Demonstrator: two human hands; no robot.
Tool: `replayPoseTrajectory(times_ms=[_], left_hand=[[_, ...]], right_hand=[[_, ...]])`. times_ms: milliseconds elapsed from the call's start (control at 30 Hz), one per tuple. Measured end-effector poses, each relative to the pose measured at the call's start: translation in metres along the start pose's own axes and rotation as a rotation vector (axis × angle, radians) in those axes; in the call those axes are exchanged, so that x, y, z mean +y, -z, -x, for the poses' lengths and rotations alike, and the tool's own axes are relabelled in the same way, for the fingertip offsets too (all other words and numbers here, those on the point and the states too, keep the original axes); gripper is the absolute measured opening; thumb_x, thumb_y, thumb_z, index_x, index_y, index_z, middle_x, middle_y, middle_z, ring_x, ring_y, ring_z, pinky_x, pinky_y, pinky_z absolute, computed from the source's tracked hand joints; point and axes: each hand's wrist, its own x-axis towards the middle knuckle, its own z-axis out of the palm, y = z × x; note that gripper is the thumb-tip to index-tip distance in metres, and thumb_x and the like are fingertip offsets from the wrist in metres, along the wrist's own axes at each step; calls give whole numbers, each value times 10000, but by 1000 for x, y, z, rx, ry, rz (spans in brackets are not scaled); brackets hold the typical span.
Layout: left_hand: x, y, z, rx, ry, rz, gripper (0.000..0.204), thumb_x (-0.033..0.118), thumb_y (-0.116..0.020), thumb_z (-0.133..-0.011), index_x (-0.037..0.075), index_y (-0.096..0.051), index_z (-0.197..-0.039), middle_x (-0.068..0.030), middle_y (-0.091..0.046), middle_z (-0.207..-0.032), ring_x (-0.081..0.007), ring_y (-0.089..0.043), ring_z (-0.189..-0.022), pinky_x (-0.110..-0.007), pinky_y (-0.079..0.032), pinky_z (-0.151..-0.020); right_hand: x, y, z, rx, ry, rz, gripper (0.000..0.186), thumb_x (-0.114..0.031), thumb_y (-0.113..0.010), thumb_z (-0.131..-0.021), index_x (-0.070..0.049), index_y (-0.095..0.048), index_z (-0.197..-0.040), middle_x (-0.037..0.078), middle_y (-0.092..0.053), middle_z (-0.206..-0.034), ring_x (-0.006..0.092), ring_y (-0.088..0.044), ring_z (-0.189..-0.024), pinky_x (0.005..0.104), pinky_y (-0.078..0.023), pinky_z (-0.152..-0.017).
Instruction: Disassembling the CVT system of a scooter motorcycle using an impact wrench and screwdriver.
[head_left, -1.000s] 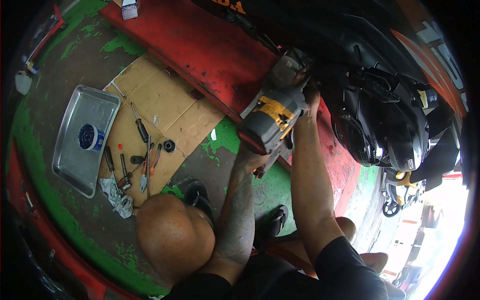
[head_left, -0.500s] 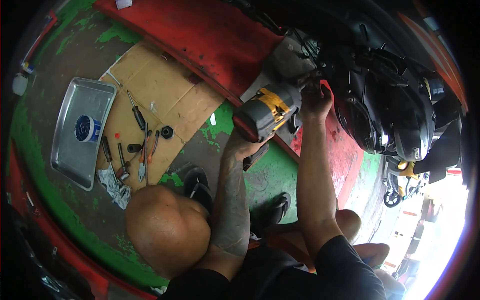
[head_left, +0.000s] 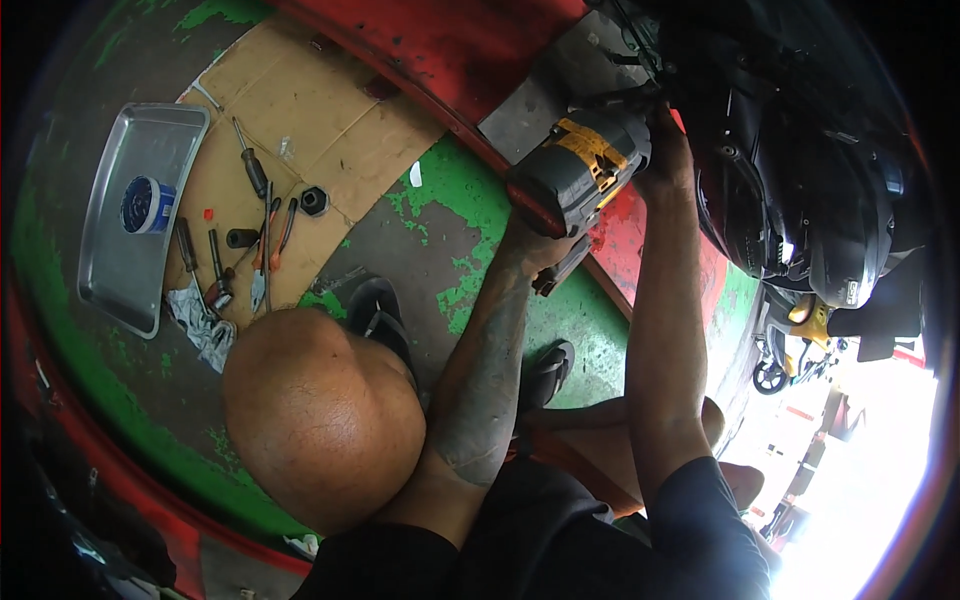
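Note:
My left hand (head_left: 545, 243) is closed round the handle of a black and yellow cordless impact wrench (head_left: 590, 165), whose front end points up and right at the motorcycle (head_left: 790, 190). Close beside the tool's nose is my right hand (head_left: 668, 155), against the dark side of the motorcycle. Its fingers are lost in shadow and behind the tool, so what they hold, if anything, cannot be made out. The working end of the wrench is hidden there too.
At left, cardboard (head_left: 300, 80) bears a screwdriver (head_left: 250, 160), a large socket (head_left: 314, 200), pliers (head_left: 275, 235) and a crumpled rag (head_left: 205, 325). A metal tray (head_left: 95, 270) holds a blue tub (head_left: 148, 205). A red platform (head_left: 450, 50) runs under the motorcycle. My knee (head_left: 320, 410) is close by.
The impact wrench and my left hand have moved right and slightly up, closer to the motorcycle. My right hand has shifted up and right. The floor and tools have slid up in view.

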Motion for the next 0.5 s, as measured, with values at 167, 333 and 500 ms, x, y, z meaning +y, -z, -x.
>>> replayPoseTrajectory(times_ms=[167,333,500], left_hand=[[21,-21,-1,-36,283,248,346,174,-653,-889,22,-568,-1188,-100,-622,-1126,-208,-591,-1034,-355,-477,-889],[6,-38,4,106,125,336,358,141,-690,-820,51,-576,-1147,-100,-608,-1095,-256,-600,-981,-380,-492,-868],[11,-33,15,2,35,-209,338,198,-677,-861,27,-597,-1141,-123,-630,-1105,-234,-606,-1010,-360,-485,-866]], right_hand=[[-16,16,3,39,16,49,307,-283,-392,-1013,-60,-568,-1128,104,-647,-1054,252,-601,-1005,383,-463,-924],[-14,21,4,-23,-61,-63,304,-261,-391,-1012,-50,-563,-1150,113,-641,-1082,259,-597,-1029,384,-452,-960],[-18,20,11,-228,-141,-141,297,-242,-391,-1010,-52,-553,-1172,127,-627,-1121,267,-596,-1043,390,-459,-966]])
